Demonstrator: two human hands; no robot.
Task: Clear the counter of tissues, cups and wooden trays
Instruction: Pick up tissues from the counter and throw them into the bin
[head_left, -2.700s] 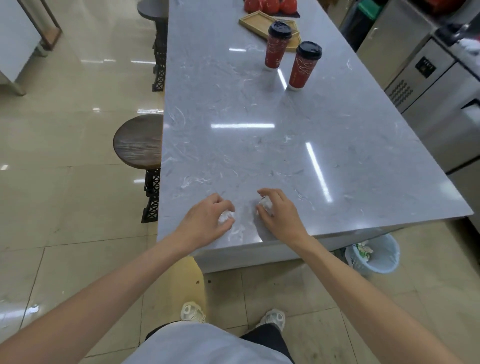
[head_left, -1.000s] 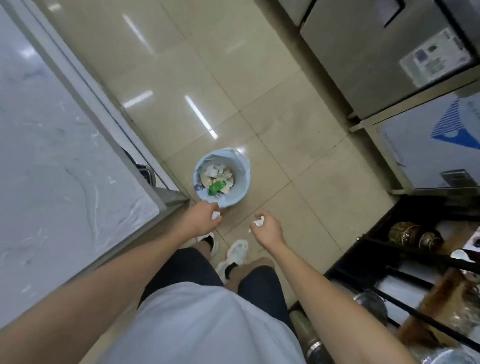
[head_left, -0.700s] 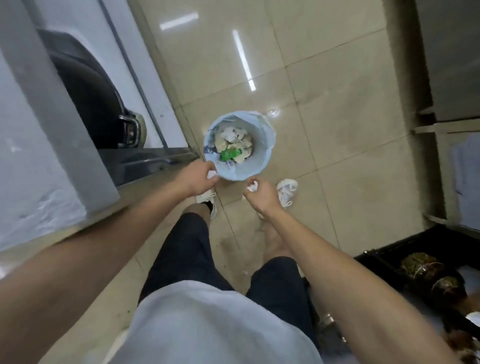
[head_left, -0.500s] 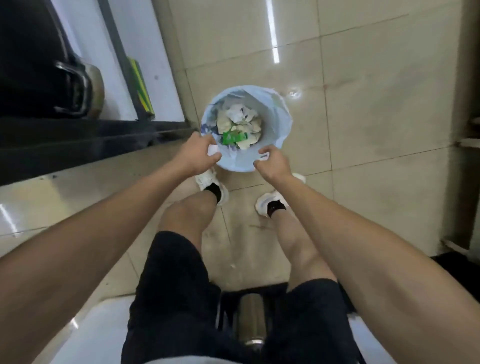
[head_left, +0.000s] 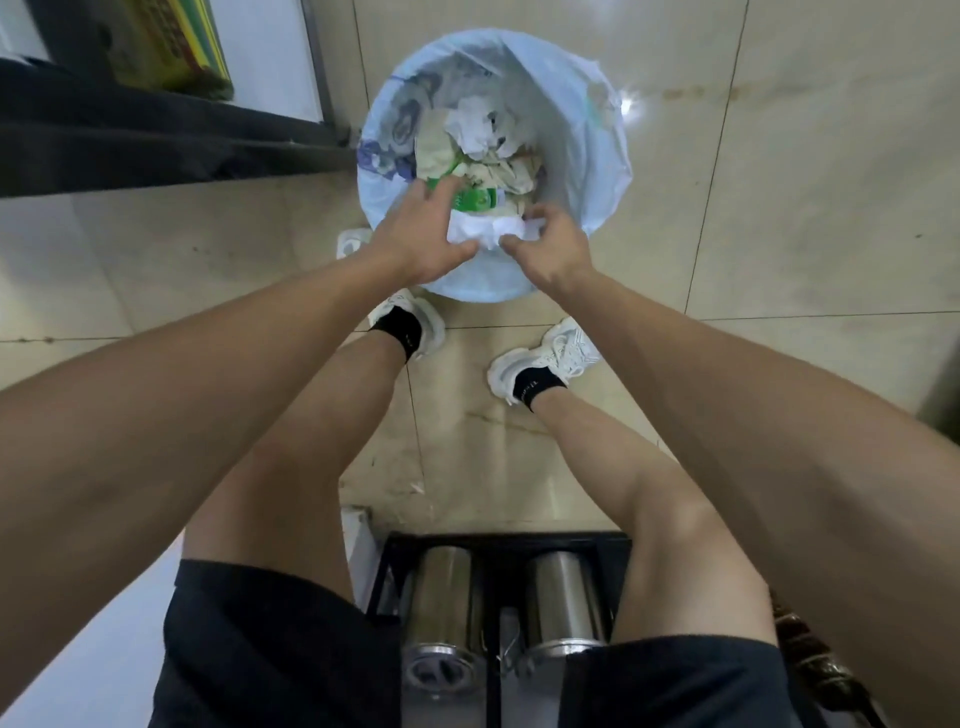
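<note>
Both my hands hang over a small waste bin (head_left: 615, 171) lined with a pale blue bag. My left hand (head_left: 418, 236) has its fingers spread above the near rim. My right hand (head_left: 553, 247) is curled, pinching the edge of a crumpled white tissue (head_left: 485, 231). That tissue stretches between the two hands, just inside the bin's near side, and its left end lies against my left thumb. The bin holds crumpled paper (head_left: 480, 127) and a green packet (head_left: 475, 197). No cups or wooden trays are in sight.
The counter's dark underside and a shelf (head_left: 130, 140) run along the left, with a yellow-green box (head_left: 171, 47) on it. Two steel cylinders (head_left: 447, 597) in a black rack stand between my legs. My feet in white shoes (head_left: 545, 358) stand on the beige tiles.
I turned from the counter with a tissue in each hand and bent down to the bin. Both hands moved over its opening, and the left hand's fingers have spread apart.
</note>
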